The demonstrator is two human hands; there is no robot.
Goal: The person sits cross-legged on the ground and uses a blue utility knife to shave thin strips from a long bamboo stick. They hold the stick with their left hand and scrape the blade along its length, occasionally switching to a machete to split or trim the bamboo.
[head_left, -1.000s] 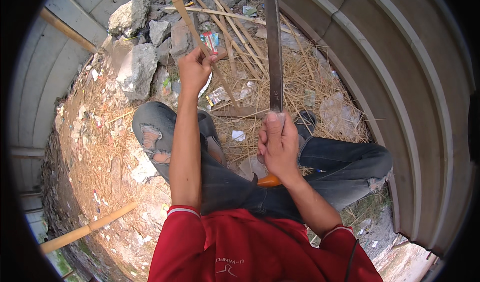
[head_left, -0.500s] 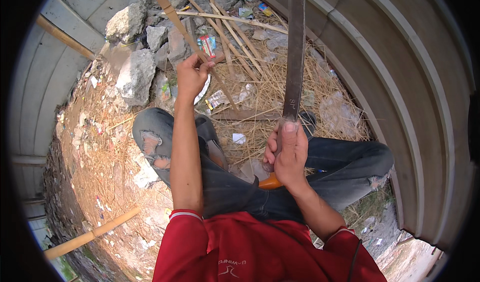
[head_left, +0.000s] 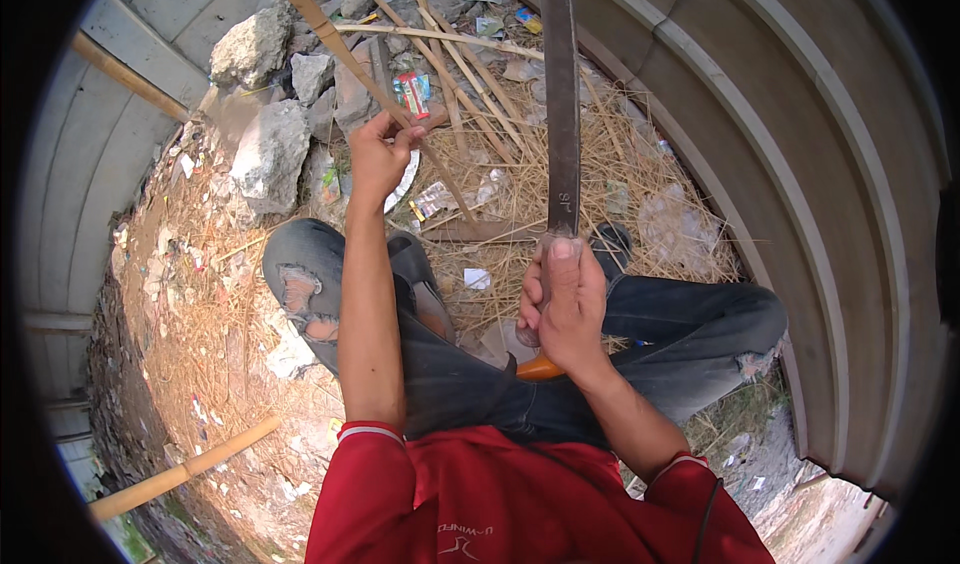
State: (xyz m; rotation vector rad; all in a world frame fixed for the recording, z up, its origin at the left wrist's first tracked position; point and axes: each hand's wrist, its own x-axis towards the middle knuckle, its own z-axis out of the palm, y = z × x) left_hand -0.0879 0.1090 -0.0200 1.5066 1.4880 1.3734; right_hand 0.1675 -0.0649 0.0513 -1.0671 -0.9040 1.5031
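My left hand point(head_left: 380, 164) is closed around a long, thin bamboo strip point(head_left: 328, 36). The strip slants from the far left down past my fingers, its lower end near the straw between my legs. In front of my lap, my right hand point(head_left: 568, 304) grips the handle of a machete point(head_left: 562, 104), thumb lying along the top. Its long, dark, straight blade points away from me and stands apart from the strip. Just below that hand, an orange curved piece point(head_left: 540, 368), perhaps a tool handle, rests by my lap; the rest of it is hidden.
Several bamboo sticks point(head_left: 465, 74) lie across the straw point(head_left: 610, 154) ahead. Broken concrete chunks point(head_left: 275, 154) are piled at the far left, with litter around. Corrugated metal sheeting point(head_left: 800, 164) curves along the right. A bamboo pole point(head_left: 190, 467) juts in at lower left.
The machete has shifted a little to the left with my right hand. The far end of the bamboo strip has swung slightly left, while my left hand has barely moved.
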